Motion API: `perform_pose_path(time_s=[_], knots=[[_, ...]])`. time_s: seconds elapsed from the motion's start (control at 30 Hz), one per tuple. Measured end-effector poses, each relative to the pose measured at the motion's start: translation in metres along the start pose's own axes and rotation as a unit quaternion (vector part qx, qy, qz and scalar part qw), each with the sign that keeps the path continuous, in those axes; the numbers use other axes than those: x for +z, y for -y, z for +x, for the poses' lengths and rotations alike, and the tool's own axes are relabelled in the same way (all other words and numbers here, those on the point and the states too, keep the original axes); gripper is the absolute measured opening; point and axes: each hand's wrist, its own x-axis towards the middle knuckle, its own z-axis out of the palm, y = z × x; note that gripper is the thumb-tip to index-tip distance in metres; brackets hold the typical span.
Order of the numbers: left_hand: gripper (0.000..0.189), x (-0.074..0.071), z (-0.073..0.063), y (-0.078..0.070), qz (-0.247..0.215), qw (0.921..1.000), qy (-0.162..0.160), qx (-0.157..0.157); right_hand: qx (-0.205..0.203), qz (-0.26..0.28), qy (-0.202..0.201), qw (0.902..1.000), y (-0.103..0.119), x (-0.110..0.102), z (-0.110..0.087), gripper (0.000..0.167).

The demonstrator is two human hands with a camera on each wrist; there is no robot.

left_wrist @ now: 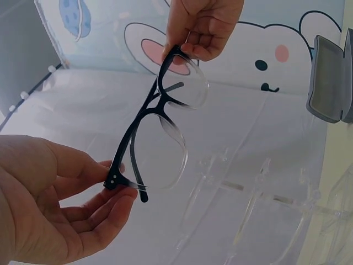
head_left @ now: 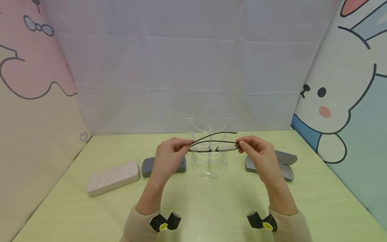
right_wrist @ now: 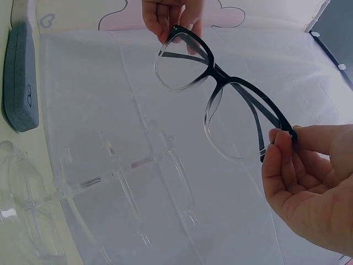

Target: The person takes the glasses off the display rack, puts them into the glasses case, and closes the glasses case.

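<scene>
Both hands hold a pair of eyeglasses (head_left: 202, 151) above the table. Its rim is black along the top and bridge (left_wrist: 161, 102) and fades to clear below. The left hand (head_left: 167, 158) pinches one front corner between thumb and fingers. At the opposite corner, the right hand (head_left: 262, 158) pinches the frame likewise. In the wrist views the dark temples lie folded across behind the lenses. Just behind the glasses stands a clear plastic display stand (head_left: 209, 174), with curved arms on a central post; its middle is partly covered by the glasses in the head view.
A pale speckled glasses case (head_left: 113, 178) lies closed at the left. Beside it is a closed blue-grey case (head_left: 147, 167), partly behind the left hand. An open grey case (head_left: 285, 172) sits at the right, behind the right wrist. White cloth (head_left: 193, 67) hangs at the back; cartoon-printed panels flank the table.
</scene>
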Motion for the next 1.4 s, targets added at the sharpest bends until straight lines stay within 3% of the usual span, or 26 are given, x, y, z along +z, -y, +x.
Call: perform_pose_path(time_s=[0.27, 0.43, 0.63, 0.93, 1.2, 1.4], knots=[[0.022, 0.004, 0.001, 0.002, 0.055, 0.9978, 0.033, 0.014, 0.006, 0.014, -0.014, 0.9998, -0.003, -0.003, 0.000, 0.016], [0.022, 0.006, 0.001, 0.003, 0.062, 0.9971, 0.043, 0.015, 0.011, 0.013, -0.014, 0.9998, -0.005, -0.004, 0.000, 0.017], [0.020, 0.006, 0.004, 0.006, 0.035, 0.9976, 0.059, -0.005, 0.013, 0.000, 0.008, 0.9999, -0.007, -0.008, 0.000, 0.015], [0.021, 0.007, 0.008, 0.008, -0.062, 0.9947, 0.065, -0.049, 0.020, -0.013, 0.041, 0.9989, -0.009, -0.020, 0.002, 0.025], [0.026, 0.008, 0.011, 0.011, -0.091, 0.9918, 0.088, -0.015, 0.039, -0.035, 0.020, 0.9984, -0.011, -0.023, 0.004, 0.031], [0.026, 0.013, 0.013, 0.014, -0.107, 0.9896, 0.096, -0.008, 0.060, -0.067, 0.011, 0.9959, -0.012, -0.026, 0.003, 0.034]])
